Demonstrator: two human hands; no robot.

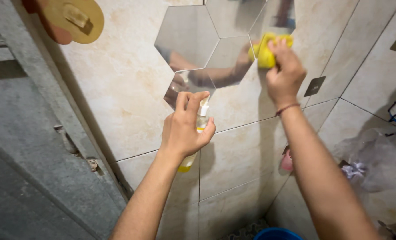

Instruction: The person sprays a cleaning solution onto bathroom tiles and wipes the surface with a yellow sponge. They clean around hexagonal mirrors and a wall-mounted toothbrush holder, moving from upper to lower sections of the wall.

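**Spray bottle and yellow cloth at hexagonal wall mirrors**

Seen from above and behind two bare forearms, raised toward a beige tiled wall (127, 102). Left hand (184, 129) wrapped around a small spray bottle (201, 121), fingers closed on its body, index finger resting over the white nozzle; yellow liquid visible at the bottle's base, just below the heel of the palm. Nozzle pointed at the lower edge of a cluster of hexagonal mirror tiles (187, 38) stuck to the wall. Right hand (284, 73) higher and further right, clenched on a yellow cloth (264, 51), pressed against the right edge of the mirror cluster where glass meets tile. Thin reddish thread bracelet (288, 108) around the right wrist. Reflected in the mirrors: parts of an arm and a hand, dim and partly cut off by the hexagon borders.

At the upper left corner of the wall, a round yellow wall hook (73, 18) beside a rough grey concrete surface (24, 146). Small dark square plate (315, 86) on the tile just right of the right wrist, a second one at the upper right edge. Crumpled clear plastic bag (376, 151) against the tiles at lower right; rim of a blue bucket (278, 234) at the bottom edge, between the two forearms.
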